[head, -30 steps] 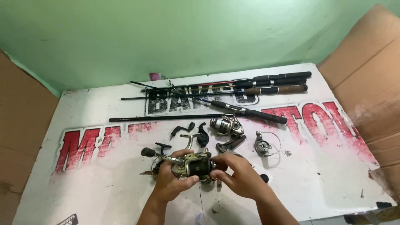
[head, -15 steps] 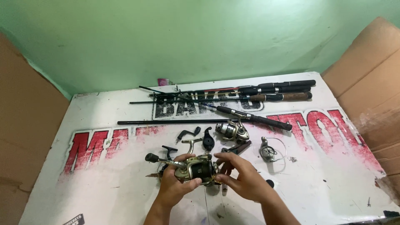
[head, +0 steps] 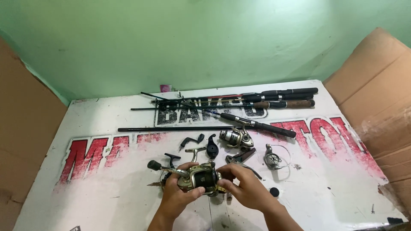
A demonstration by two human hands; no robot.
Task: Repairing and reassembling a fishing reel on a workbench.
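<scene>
Reel body [head: 201, 179], olive and black, sits clasped between my hands near the counter's [head: 85, 201] front edge: left hand [head: 177, 194] wraps its handle side, right hand [head: 244, 188] pinches its end. Loose reel parts [head: 237, 139] lie just behind; fishing rods [head: 239, 100] line the back edge.

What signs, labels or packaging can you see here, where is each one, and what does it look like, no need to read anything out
Sign board: lies flat as the work surface under the rods and reel parts; white, scuffed, with big red lettering across it and a black-lettered block near the far edge.
Cardboard sheet: right side, leaning; plain brown, partly covered in clear film.
Cardboard panel: left side; plain brown.
Small pink item: far edge by the green wall; too small to tell.
</scene>
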